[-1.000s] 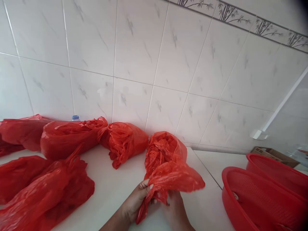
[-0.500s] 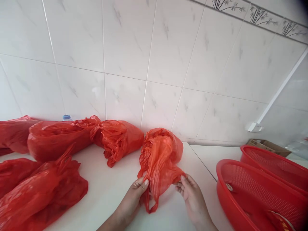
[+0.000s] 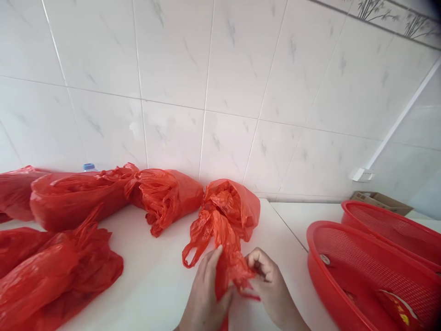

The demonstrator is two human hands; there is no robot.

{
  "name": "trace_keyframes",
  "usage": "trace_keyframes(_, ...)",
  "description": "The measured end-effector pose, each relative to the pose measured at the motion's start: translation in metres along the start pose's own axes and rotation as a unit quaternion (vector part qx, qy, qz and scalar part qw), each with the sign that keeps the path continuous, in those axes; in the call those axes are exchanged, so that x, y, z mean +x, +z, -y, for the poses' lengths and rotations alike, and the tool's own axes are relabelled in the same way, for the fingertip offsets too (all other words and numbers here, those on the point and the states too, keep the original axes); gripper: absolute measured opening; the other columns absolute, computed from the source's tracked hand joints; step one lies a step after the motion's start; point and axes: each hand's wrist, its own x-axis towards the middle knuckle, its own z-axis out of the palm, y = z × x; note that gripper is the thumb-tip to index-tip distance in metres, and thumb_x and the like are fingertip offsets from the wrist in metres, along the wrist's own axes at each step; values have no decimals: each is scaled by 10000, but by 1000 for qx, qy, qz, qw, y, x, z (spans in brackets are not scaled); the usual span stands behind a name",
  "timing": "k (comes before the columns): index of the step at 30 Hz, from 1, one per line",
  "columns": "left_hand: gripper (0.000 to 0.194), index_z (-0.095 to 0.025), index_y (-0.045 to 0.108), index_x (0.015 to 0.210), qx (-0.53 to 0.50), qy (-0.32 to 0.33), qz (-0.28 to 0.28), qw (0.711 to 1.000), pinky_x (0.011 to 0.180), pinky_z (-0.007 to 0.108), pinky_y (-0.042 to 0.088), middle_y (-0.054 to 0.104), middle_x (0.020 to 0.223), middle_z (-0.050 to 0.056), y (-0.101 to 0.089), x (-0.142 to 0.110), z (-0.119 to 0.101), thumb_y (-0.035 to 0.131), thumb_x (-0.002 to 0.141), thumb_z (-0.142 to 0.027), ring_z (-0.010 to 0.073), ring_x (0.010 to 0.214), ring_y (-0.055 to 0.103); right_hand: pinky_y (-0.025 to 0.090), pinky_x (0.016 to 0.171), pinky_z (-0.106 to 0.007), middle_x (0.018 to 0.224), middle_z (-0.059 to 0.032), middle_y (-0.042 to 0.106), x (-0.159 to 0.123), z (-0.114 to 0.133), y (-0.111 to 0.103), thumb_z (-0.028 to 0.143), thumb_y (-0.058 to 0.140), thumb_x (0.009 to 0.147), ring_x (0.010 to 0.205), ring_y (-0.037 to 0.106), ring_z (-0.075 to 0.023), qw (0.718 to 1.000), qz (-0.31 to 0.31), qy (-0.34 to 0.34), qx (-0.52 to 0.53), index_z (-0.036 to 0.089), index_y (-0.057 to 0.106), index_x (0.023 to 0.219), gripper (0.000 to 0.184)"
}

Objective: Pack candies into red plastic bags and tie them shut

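Note:
A crumpled red plastic bag (image 3: pixel 225 216) lies on the white counter (image 3: pixel 158 280) against the tiled wall. Its loose mouth is drawn toward me. My left hand (image 3: pixel 206 294) is closed around the bunched plastic from the left. My right hand (image 3: pixel 267 282) pinches the same bunch from the right, fingers curled. One handle loop of the bag hangs free to the left of my left hand.
Several more stuffed red bags (image 3: pixel 79 197) lie along the wall and at the left front (image 3: pixel 51 276). A blue bottle cap (image 3: pixel 88 167) shows behind them. Two red mesh baskets (image 3: pixel 361 276) stand at the right, with a cardboard box (image 3: pixel 379 201) behind.
Both hands have closed in on the bag's mouth and gathered it into a tight bunch. The wide flap seen a second ago is now crumpled between them.

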Motion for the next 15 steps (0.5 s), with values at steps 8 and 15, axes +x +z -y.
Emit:
trace_keyframes(8, 127, -188, 602, 726, -253, -278, -20, 927, 525, 217, 403, 621, 655, -18, -17, 30, -4, 630, 629, -112, 129, 558, 562, 326, 500, -208, 631, 44, 542, 4, 29, -63, 399, 681, 703, 509, 438, -89, 991, 44, 102, 69, 210, 497, 751, 267)
trace_keyframes(15, 255, -163, 550, 703, -462, -352, 61, 812, 540, 199, 407, 604, 634, -15, 0, 13, -21, 712, 747, -354, 97, 549, 551, 456, 717, -338, 891, -67, 613, 7, 36, -77, 338, 624, 756, 819, 577, -218, 886, -264, -130, -358, 220, 638, 829, 140)
